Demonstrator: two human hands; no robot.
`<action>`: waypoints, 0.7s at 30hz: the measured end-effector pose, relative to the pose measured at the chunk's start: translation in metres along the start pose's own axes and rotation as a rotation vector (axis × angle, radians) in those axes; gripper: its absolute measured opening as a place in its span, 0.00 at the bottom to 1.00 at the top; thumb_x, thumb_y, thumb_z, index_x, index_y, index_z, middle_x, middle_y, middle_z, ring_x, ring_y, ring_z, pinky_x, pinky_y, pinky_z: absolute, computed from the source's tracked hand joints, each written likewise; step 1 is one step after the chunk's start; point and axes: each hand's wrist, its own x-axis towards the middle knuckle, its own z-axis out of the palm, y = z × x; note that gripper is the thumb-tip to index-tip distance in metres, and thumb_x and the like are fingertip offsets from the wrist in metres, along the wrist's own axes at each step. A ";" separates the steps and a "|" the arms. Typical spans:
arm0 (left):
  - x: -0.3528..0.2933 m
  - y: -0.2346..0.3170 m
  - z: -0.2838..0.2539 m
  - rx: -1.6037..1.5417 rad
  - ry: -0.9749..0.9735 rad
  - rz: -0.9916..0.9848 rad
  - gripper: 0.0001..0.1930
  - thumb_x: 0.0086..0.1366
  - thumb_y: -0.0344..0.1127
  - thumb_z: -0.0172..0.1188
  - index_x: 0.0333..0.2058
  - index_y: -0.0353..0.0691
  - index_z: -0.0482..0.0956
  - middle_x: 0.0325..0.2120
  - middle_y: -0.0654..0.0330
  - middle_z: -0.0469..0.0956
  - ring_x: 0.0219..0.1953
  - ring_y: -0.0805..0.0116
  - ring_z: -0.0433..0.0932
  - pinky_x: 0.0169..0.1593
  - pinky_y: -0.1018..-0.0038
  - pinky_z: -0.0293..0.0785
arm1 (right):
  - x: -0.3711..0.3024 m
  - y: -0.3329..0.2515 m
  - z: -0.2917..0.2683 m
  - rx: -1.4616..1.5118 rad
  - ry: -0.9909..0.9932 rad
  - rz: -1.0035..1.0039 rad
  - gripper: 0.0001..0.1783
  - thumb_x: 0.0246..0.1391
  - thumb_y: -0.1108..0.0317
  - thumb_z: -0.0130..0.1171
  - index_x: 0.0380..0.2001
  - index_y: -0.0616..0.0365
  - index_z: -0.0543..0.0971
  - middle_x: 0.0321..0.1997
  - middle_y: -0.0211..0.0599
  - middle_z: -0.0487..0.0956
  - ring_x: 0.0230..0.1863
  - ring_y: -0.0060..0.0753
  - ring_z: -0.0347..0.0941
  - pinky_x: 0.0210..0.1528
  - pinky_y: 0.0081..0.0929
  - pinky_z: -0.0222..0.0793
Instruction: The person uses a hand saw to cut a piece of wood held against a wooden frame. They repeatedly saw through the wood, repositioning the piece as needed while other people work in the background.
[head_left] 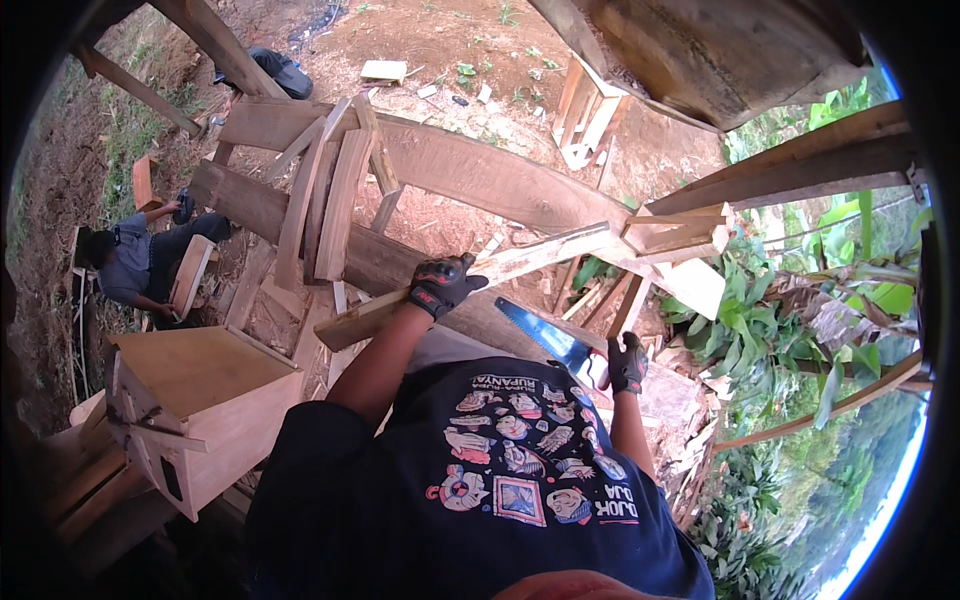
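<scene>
My left hand (443, 285), in a black glove, is closed around a long pale wooden plank (548, 250). The plank lies at a slant across the heavy beams in front of me, its far end up to the right. My right hand (628, 363), gloved too, grips a handsaw (548, 332) by its handle, low on my right. The saw's bluish blade points up and left, below the plank and apart from it. The glove covers part of the handle.
Thick beams (450, 170) form a bench, with several boards (345, 205) leaning across its left part. A wooden box (215, 385) stands at left, near a seated person (140, 260) handling wood. Another person's leg (280, 72) shows farther off. Cut blocks (680, 235) sit at right beside green plants (760, 330).
</scene>
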 end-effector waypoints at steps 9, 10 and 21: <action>-0.077 0.099 -0.074 0.130 0.081 0.263 0.31 0.68 0.69 0.60 0.55 0.49 0.85 0.36 0.50 0.88 0.39 0.45 0.88 0.44 0.50 0.82 | -0.017 -0.213 -0.103 0.011 0.235 -1.085 0.33 0.54 0.40 0.75 0.57 0.47 0.86 0.65 0.41 0.80 0.70 0.55 0.71 0.74 0.54 0.64; -0.085 0.103 -0.077 0.134 0.127 0.264 0.31 0.69 0.69 0.60 0.54 0.49 0.86 0.31 0.50 0.88 0.34 0.45 0.88 0.41 0.50 0.82 | -0.019 -0.220 -0.111 0.047 0.257 -1.114 0.25 0.55 0.44 0.74 0.50 0.46 0.89 0.56 0.36 0.85 0.67 0.52 0.74 0.72 0.53 0.65; -0.118 0.135 -0.091 0.124 0.154 0.277 0.31 0.69 0.66 0.63 0.55 0.45 0.85 0.33 0.47 0.89 0.36 0.45 0.89 0.43 0.51 0.83 | -0.007 -0.211 -0.138 0.078 0.443 -0.946 0.05 0.58 0.63 0.70 0.31 0.51 0.88 0.31 0.39 0.84 0.38 0.48 0.81 0.42 0.48 0.77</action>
